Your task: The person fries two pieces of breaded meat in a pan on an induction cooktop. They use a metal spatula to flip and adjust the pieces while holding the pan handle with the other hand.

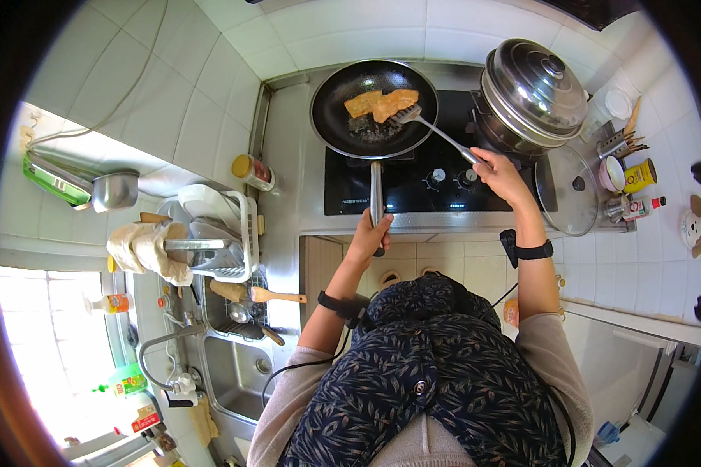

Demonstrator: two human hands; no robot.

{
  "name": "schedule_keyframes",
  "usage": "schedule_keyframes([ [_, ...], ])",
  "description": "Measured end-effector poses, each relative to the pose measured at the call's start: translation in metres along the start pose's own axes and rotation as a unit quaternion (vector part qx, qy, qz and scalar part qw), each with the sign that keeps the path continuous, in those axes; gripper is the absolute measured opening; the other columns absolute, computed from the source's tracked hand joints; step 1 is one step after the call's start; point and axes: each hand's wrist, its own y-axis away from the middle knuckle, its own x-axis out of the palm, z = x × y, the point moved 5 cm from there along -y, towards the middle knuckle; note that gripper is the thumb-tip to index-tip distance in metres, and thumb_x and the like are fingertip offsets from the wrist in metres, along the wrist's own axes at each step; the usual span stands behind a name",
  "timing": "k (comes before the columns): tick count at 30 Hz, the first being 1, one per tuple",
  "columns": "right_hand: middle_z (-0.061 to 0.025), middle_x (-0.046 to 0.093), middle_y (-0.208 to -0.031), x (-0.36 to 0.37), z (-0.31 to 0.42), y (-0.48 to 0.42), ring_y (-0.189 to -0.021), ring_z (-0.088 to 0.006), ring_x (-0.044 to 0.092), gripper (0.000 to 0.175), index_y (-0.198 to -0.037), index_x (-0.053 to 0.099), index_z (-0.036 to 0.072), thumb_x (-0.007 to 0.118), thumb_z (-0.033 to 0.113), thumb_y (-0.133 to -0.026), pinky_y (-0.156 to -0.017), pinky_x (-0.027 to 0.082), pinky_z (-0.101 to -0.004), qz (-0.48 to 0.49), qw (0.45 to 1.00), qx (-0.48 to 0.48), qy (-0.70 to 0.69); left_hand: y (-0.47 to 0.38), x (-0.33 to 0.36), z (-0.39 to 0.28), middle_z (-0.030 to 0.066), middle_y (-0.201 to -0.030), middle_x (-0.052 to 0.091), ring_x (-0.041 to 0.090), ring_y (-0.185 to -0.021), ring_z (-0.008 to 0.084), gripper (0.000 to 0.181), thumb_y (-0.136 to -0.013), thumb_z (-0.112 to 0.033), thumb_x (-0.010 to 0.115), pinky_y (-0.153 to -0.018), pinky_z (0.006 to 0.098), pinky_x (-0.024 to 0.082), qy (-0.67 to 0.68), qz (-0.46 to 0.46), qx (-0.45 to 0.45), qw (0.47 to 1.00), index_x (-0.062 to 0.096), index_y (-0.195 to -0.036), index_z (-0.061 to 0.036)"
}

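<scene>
My left hand (371, 233) grips the handle (376, 187) of a dark wok (333, 119) over the left side of a black glass cooktop (350, 192). In the wok lie golden-brown pieces of fried food (380, 104), with bubbling oil (380, 129) on their near side. My right hand (500, 175) holds a slotted metal spatula (444, 135) by its handle end. The spatula's head touches the near right edge of the food. Whether it reaches under the food, I cannot tell.
A lidded steamer pot (537, 87) stands right of the wok. Beside it a glass lid (568, 190) leans near the counter's edge. Seasoning bottles (637, 207) line the right wall. To the left are a jar (252, 172), a dish rack (248, 233) and a sink (233, 373).
</scene>
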Motion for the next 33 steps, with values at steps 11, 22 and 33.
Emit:
schedule_keyframes([
  [11, -0.0111, 0.052, -0.072, 0.03, 0.058, 0.024, -0.055, -0.0284, 0.058, 0.042, -0.122, 0.053, 0.019, 0.056, 0.008, -0.081, -0.048, 0.047, -0.0362, -0.115, 0.863, -0.154, 0.468, 0.0, 0.001, -0.002, 0.0007, -0.063, 0.045, 0.046, -0.047, 0.0085, 0.025, -0.088, -0.02, 0.058, -0.04, 0.0237, 0.039, -0.003, 0.0, 0.006, 1.0, 0.042, -0.096, -0.0036],
  [22, -0.0122, 0.06, -0.079, 0.007, 0.063, 0.03, -0.067, -0.0326, 0.06, 0.041, -0.12, 0.055, 0.02, 0.059, 0.012, -0.079, -0.06, 0.049, -0.041, -0.122, 0.922, -0.145, 0.339, 0.001, 0.001, -0.003, 0.0011, -0.064, 0.045, 0.046, -0.047, 0.0087, 0.023, -0.088, -0.019, 0.058, -0.04, 0.0238, 0.039, -0.013, -0.006, 0.009, 1.0, 0.042, -0.094, -0.004],
  [33, -0.0091, 0.064, -0.09, 0.018, 0.058, 0.028, -0.081, -0.0302, 0.06, 0.042, -0.12, 0.056, 0.022, 0.059, 0.011, -0.08, -0.071, 0.048, -0.0374, -0.01, 0.942, -0.111, 0.317, 0.0, 0.001, -0.002, 0.0014, -0.065, 0.045, 0.045, -0.048, 0.0085, 0.023, -0.088, -0.018, 0.057, -0.041, 0.0238, 0.039, 0.004, -0.007, -0.01, 1.0, 0.041, -0.097, -0.0035],
])
